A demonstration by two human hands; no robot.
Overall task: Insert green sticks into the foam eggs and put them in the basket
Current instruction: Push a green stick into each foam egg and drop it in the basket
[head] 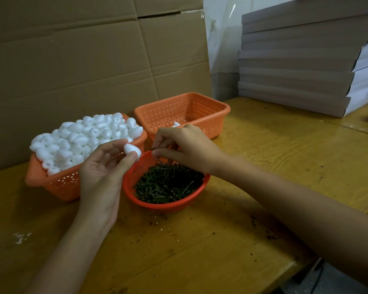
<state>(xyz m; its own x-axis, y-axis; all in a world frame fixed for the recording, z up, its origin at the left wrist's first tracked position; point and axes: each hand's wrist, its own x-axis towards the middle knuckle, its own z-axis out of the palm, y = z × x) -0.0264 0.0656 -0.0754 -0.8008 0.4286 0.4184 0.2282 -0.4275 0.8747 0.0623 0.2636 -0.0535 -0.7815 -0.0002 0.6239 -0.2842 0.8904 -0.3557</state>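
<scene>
Bare forearms lay nearest, crossing the yellow wooden table [263, 158] toward three baskets. Over the near-left rim of the round red basket [166, 206], heaped with green sticks [168, 183], the left hand [102, 166] pinched one foam egg [132, 150] between thumb and fingertips. Over its far side the right hand [185, 147] held thumb and forefinger closed narrowly on what looked like a single stick [153, 149], aimed left at the egg but not touching it.

Alignment seemed the main risk. So thin a stick, pushed in off-axis, could bend, slip through the fingers or tear out the side of the soft foam; white crumbs on the table suggested the foam sheds easily. The egg was held only lightly, so a hard push might pop it loose into the sticks. At the left, the egg basket [57, 187] was piled above its rim with the left wrist close beside it, and a careless swing could spill eggs. The far basket [221, 119] held at least one egg [175, 124], half hidden behind the right hand; whether it carried a stick could not be told.
</scene>
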